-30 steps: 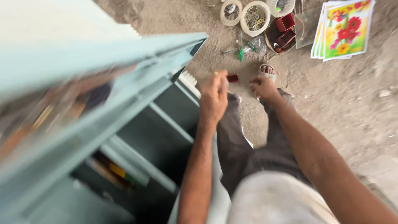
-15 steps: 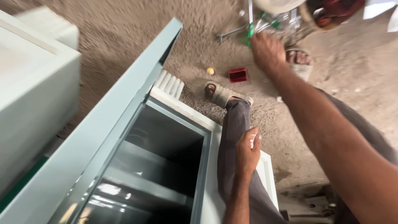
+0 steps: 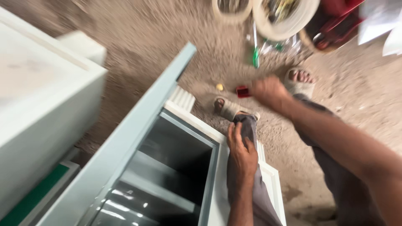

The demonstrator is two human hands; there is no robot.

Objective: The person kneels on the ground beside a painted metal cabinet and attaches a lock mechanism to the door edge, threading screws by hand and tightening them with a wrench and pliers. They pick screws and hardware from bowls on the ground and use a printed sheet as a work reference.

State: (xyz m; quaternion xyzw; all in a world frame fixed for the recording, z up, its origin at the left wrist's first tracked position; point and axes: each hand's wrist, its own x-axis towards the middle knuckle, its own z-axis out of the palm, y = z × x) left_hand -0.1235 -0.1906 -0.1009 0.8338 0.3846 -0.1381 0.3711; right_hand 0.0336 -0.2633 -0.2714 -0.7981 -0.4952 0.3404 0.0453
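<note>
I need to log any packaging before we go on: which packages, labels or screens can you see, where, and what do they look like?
No screens or clear labels.
Two round pale tubs, top centre on the ground: contents blurred.
White sheets, top right corner: flat, cut off by the frame.
Small red box, on the ground beside the right hand: squarish.

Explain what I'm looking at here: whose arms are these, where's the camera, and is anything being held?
One camera, worn on the person's head, looks down at their own bare arms. The left hand rests flat on the left knee, beside an open pale grey-green cabinet. The right hand reaches toward the sandy ground, close to a small red object; motion blur hides whether it grips anything. A small yellow piece lies nearby, and round white tubs stand farther off. Both sandalled feet show.
</note>
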